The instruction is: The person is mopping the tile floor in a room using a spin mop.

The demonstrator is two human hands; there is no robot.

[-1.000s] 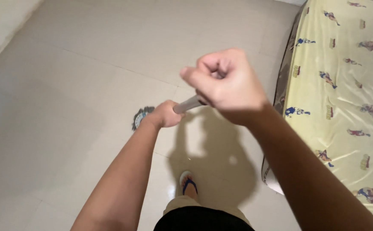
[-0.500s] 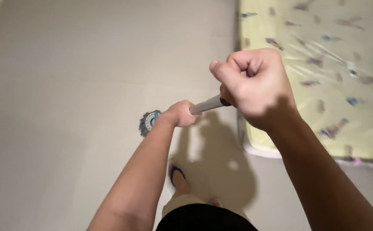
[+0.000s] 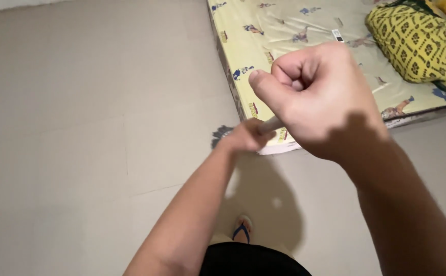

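Note:
My right hand (image 3: 317, 99) is clenched around the top end of a grey mop handle (image 3: 269, 124), close to the camera. Lower down the same handle, my left hand (image 3: 247, 136) grips it too. The grey stringy mop head (image 3: 220, 134) rests on the floor just beyond my left hand, next to the corner of the mattress; most of it is hidden by that hand.
A yellow patterned mattress (image 3: 284, 30) lies on the pale tiled floor (image 3: 80, 128) at upper right. On it, at far right, sits a yellow-and-black patterned cushion (image 3: 417, 43). My foot in a blue-strapped sandal (image 3: 242, 230) stands on the floor below.
The view has swung right, bringing the mattress corner toward the centre. The mop head now sits against that corner. Both hands keep their grip on the handle.

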